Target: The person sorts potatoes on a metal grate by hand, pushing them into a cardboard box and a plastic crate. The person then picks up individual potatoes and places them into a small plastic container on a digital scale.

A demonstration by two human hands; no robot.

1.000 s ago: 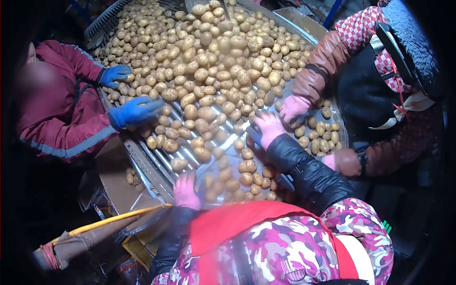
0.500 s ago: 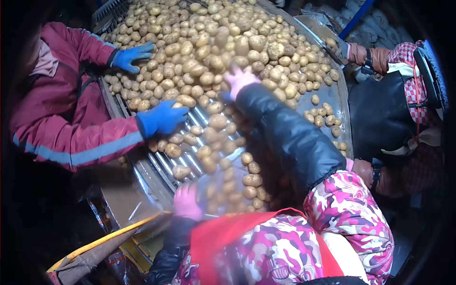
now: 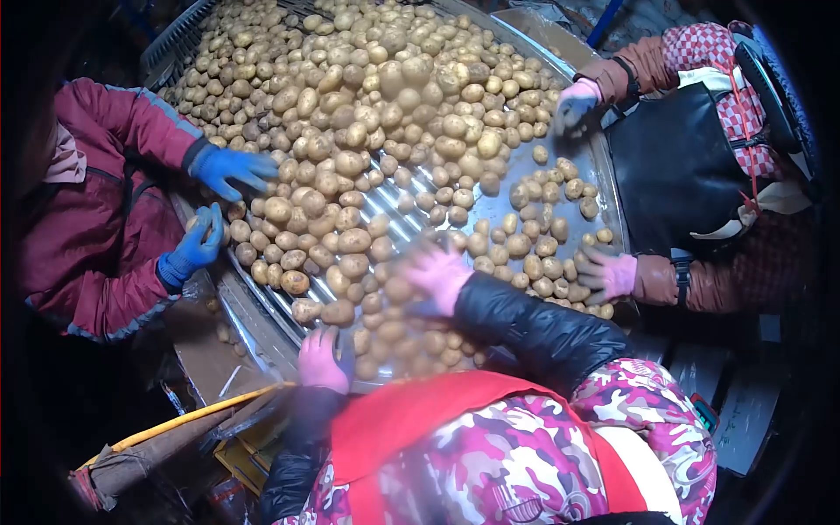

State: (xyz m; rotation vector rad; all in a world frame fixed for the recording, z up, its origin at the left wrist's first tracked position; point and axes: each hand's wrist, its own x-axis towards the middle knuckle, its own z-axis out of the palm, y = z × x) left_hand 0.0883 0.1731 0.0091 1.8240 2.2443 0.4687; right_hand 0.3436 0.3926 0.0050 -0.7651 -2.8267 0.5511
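Many potatoes (image 3: pixel 350 166) lie heaped on a metal roller table (image 3: pixel 395 206). At the near end of the table, my left hand (image 3: pixel 325 360), in a pink and grey glove, stands upright with fingers stretched, beside the nearest potatoes. My right hand (image 3: pixel 439 276), in a matching glove, lies spread over potatoes near the middle; motion blurs its fingers. Between my two hands is a loose, blurred group of potatoes (image 3: pixel 398 337). Neither hand is closed around a potato.
On the left, a co-worker's blue gloves (image 3: pixel 229 168) are at the heap's edge, one holding a potato. At right, another co-worker's gloves (image 3: pixel 608 273) touch potatoes on a flat metal area. A yellow-edged bag or flap (image 3: pixel 175 429) is at lower left.
My right hand has come back from the heap toward my body, and potatoes have moved with it. The left co-worker's lower hand has drawn back; the right co-worker's hands now reach the table.
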